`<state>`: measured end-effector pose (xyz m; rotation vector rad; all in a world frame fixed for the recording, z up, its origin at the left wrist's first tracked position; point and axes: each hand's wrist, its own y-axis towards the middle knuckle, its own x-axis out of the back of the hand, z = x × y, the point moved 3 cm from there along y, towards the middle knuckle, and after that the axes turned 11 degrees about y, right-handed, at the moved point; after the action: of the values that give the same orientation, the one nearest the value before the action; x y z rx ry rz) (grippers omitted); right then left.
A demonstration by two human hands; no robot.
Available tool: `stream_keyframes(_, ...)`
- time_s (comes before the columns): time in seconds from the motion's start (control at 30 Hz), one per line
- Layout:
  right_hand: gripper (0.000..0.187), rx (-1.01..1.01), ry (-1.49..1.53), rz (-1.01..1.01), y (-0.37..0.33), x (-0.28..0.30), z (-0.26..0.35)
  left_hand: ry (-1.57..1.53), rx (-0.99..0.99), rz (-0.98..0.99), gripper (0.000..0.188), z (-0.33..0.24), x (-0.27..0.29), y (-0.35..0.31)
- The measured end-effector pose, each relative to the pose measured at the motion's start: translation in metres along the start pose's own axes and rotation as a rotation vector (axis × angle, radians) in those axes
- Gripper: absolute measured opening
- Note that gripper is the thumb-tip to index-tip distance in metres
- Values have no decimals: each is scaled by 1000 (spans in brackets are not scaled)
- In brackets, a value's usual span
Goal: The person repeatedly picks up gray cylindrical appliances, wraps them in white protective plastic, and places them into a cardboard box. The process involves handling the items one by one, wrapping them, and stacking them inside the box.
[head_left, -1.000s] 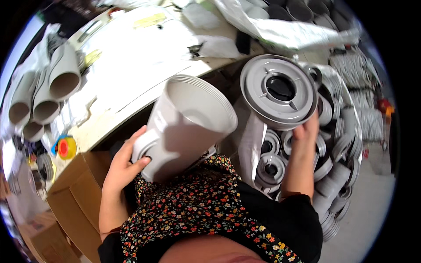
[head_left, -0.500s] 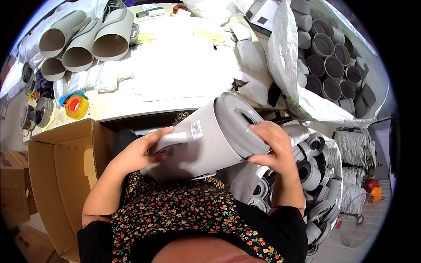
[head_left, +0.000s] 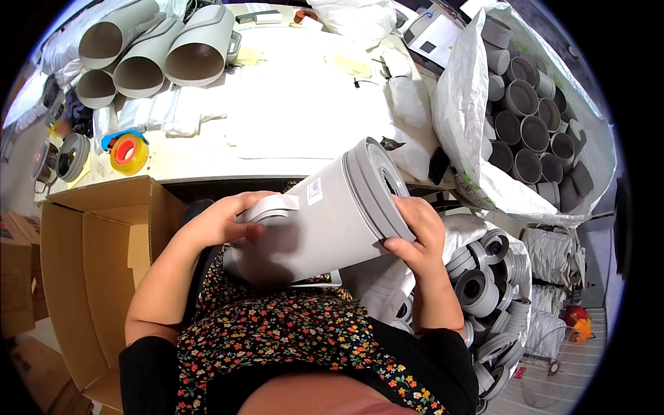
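Note:
A large grey canister [head_left: 315, 232] with a side handle [head_left: 277, 205] and a white label lies tilted above my lap, its lidded end up and to the right. My left hand [head_left: 232, 223] is closed round the handle. At the other end, my right hand [head_left: 422, 234] grips the rim of the grey ringed lid [head_left: 366, 183], thumb on the near edge and fingers over the far side. The lid sits across the canister's mouth. Whether it is fully seated I cannot tell.
An open cardboard box [head_left: 111, 256] stands at my left. Several open canisters [head_left: 197, 55] and a yellow tape roll [head_left: 129, 153] are on the table [head_left: 297, 104]. At right, one white sack [head_left: 462, 124] holds grey cups; another below holds grey lids [head_left: 477, 290].
The lid has gone from slanting across the canister's mouth to lying more squarely on it. My right hand has shifted slightly down and left with it. The left hand keeps the handle.

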<state>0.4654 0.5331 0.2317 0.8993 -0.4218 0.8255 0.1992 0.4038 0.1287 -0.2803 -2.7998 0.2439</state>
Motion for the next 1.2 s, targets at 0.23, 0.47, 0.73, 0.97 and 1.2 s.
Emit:
stream_keyframes(0.23,51,-71,-33,70,6,-1,-6,190,-227,-281,52,8,-25,-13)
stream_keyframes(0.47,80,-140,84,76,15,29,-16,-31,155,-113,54,-7,-12,-3)
stream_keyframes(0.73,90,-193,-119,501,-13,9,-101,-59,26,-99,49,10,-24,9)
stream_keyframes(0.97,50,-452,410,-73,77,25,-99,-130,50,-98,50,2,-26,9)
stream_keyframes(1.2,45,-422,436,28,70,-4,-87,-31,35,-51,44,-10,-26,20)
